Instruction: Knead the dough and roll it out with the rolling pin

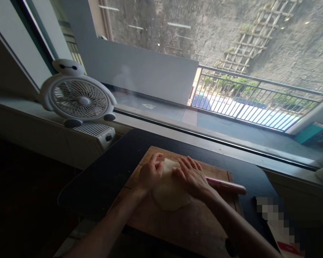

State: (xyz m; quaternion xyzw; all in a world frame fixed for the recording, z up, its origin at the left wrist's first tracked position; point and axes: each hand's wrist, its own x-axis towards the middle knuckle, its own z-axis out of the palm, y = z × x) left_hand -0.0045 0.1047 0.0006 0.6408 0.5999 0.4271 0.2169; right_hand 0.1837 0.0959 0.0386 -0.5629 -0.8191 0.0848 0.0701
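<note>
A pale, flattened sheet of dough (170,195) lies on a wooden board (193,225). At the dough's far left edge is my left hand (150,172), its fingers curled in and the thumb close against them at the rim. My right hand (192,176) rests over the far right side of the dough, palm down, with the fingers stretched out and slightly apart. A rolling pin (227,185) lies on the board just right of my right hand, its near-left end hidden behind that hand.
The board sits on a dark table (102,186) beside a large window. A white fan (83,100) stands on a white heater (97,132) at the left. At the right edge of the table is a dark-edged flat object (263,215), partly blurred out.
</note>
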